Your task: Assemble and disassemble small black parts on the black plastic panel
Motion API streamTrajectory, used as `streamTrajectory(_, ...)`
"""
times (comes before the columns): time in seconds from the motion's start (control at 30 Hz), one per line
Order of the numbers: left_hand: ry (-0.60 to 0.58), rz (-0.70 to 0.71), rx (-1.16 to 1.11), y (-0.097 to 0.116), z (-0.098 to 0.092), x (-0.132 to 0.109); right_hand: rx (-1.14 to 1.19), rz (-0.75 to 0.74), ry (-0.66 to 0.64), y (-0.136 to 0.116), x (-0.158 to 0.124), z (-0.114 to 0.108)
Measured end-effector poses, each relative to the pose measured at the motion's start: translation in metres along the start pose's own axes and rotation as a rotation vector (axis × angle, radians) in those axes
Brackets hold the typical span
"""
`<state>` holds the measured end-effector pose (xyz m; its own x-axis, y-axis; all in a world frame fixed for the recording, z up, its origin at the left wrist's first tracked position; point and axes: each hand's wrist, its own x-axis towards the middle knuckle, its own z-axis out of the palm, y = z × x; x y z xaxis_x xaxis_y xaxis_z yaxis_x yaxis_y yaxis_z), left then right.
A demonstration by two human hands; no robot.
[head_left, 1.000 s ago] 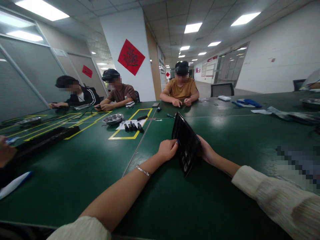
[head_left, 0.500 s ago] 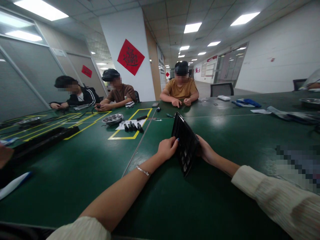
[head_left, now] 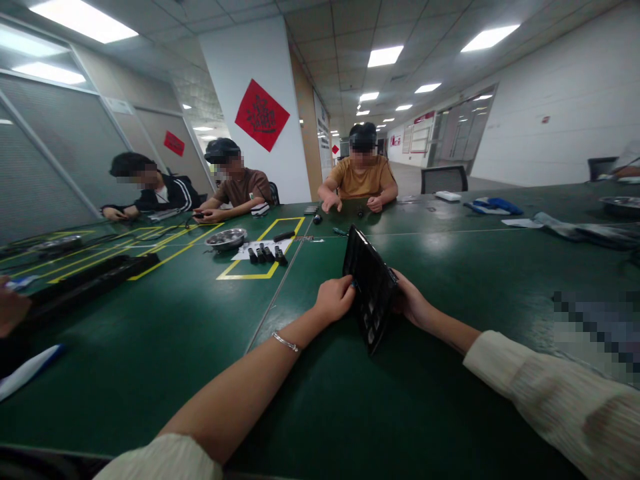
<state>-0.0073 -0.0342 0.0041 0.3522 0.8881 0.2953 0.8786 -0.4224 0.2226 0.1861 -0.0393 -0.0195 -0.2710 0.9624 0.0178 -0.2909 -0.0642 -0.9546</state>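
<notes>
A flat black case [head_left: 375, 293] stands tilted on edge above the green table, its inner face turned towards me, with pale small items in its lower part. My left hand [head_left: 336, 298] is closed at the case's left edge, thumb and fingers pressed together. A tiny blue-green spot shows by its fingertips; what it is I cannot make out. My right hand [head_left: 413, 301] grips the case from the right, its fingers partly hidden behind it. A silver bracelet [head_left: 286, 341] circles my left wrist.
Left of centre are a metal bowl [head_left: 226, 239], several black cylindrical pieces [head_left: 267, 255] on white paper and yellow tape outlines [head_left: 245, 276]. A long black tray [head_left: 95, 285] lies further left. Three people sit across the table; another person's hand [head_left: 13, 308] shows at the left edge.
My hands and the case stay nearly in place, with only a slight shift of the left fingertips. Across the table, a person's hand has moved to the left, away from a small dark item.
</notes>
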Motion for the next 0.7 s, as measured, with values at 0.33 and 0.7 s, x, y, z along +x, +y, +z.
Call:
streamTrajectory(0.33, 0.017, 0.029, -0.1, -0.0023, 0.0032, 0.0021, -0.01, -0.01, 0.042, 0.0012, 0.0005, 0.0018)
streamTrajectory(0.7, -0.007, -0.024, -0.165, -0.0066, 0.0079, 0.0043, 0.066, 0.1, 0.103, 0.0026, 0.0046, 0.0002)
